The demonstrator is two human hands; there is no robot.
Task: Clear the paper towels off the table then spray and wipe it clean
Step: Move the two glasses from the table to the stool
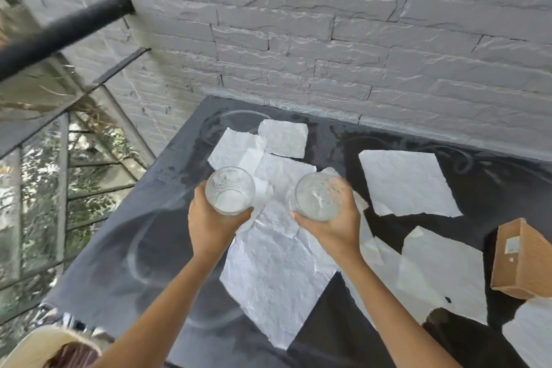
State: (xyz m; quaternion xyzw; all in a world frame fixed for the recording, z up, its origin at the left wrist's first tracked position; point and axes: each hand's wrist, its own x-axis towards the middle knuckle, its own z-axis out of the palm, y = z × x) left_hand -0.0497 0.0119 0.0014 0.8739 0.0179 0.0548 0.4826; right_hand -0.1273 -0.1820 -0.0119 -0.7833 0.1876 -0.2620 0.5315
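Note:
Several white paper towels lie spread over a dark table [143, 236]: a big crumpled sheet [274, 272] in the middle, a flat one [409, 182] at the right, smaller ones [283, 137] near the wall, another sheet [445, 272] at the front right. My left hand [212, 224] grips a clear drinking glass [230, 190] above the towels. My right hand [331, 218] holds a second clear glass [316, 199] beside it. Both glasses look empty and are tilted toward me.
A grey brick wall [328, 39] backs the table. An open cardboard box [522, 260] stands at the right edge. A black railing [59, 30] and glass panels [38, 188] run along the left. A cream-coloured object [44, 346] sits at the bottom left.

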